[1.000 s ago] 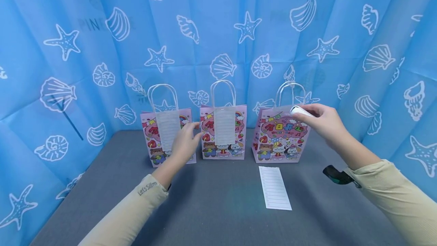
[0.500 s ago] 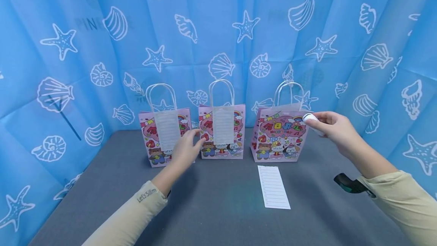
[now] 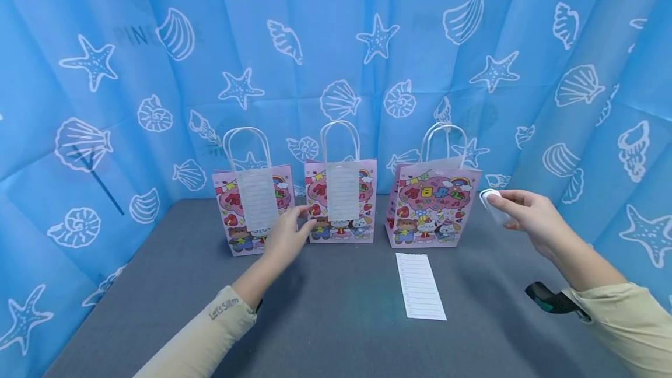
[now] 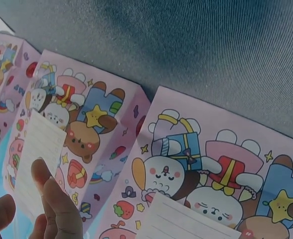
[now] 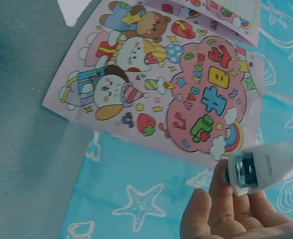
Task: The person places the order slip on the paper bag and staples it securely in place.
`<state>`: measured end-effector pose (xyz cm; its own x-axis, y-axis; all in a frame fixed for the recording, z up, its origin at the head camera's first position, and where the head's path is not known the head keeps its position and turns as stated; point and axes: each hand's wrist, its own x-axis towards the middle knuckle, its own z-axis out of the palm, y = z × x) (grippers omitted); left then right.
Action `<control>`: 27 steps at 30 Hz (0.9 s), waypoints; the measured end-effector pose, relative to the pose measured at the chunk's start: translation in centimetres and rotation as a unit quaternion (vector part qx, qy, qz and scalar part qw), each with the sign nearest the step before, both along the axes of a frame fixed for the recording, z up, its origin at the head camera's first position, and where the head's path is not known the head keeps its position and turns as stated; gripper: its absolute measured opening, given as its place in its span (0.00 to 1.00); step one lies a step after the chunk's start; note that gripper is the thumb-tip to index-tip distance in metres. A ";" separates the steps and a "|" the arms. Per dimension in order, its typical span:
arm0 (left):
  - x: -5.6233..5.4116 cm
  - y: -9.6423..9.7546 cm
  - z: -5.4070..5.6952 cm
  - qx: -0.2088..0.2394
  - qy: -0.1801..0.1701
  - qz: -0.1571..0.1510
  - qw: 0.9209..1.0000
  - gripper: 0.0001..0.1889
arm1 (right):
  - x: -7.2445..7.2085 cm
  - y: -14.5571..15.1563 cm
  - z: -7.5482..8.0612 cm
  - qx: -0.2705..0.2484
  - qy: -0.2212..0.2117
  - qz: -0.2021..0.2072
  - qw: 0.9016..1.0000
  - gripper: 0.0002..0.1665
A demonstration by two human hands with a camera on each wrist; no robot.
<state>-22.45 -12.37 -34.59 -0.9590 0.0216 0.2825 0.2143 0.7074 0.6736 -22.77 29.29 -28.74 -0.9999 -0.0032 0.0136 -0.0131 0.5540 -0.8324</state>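
Observation:
My left hand (image 3: 286,237) hovers with relaxed fingers in front of the gap between the left paper bag (image 3: 241,241) and the middle paper bag (image 3: 320,233), holding nothing. In the left wrist view its thumb and fingers (image 4: 54,194) are apart. My right hand (image 3: 541,223) holds what looks like a small white stapler (image 3: 495,207), right of the right paper bag (image 3: 433,206). The right wrist view shows the stapler's (image 5: 276,167) dark metallic end. Lined paper strips hang on the left bag (image 3: 257,200) and middle bag (image 3: 343,191); the right bag's printed front is uncovered.
A loose lined paper strip (image 3: 422,287) lies on the grey tabletop (image 3: 346,319) before the right bag. All three pink bags stand upright in a row with white handles up. A blue shell-patterned curtain (image 3: 315,45) hangs behind and at both sides.
My right hand has moved right and down with the stapler, from in front of the right bag to beside it. The left hand has dropped slightly; the bags stay put.

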 end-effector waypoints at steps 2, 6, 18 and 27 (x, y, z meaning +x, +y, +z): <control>0.1 0.0 -0.1 0.000 -0.004 -0.001 1.000 0.22 | 0.0 0.3 -0.3 -0.006 -0.008 0.000 1.000 0.46; 0.2 0.2 -0.4 -0.002 -0.013 0.000 1.000 0.22 | 0.1 0.9 -0.9 -0.014 -0.025 -0.002 1.000 0.47; 0.2 0.4 -1.5 0.004 -0.039 -0.009 0.999 0.22 | 0.3 2.6 -2.9 -0.010 -0.087 -0.006 0.996 0.47; 0.5 0.8 -2.4 -0.007 -0.051 -0.016 0.999 0.21 | 0.0 4.0 -4.5 -0.019 -0.153 0.034 0.987 0.49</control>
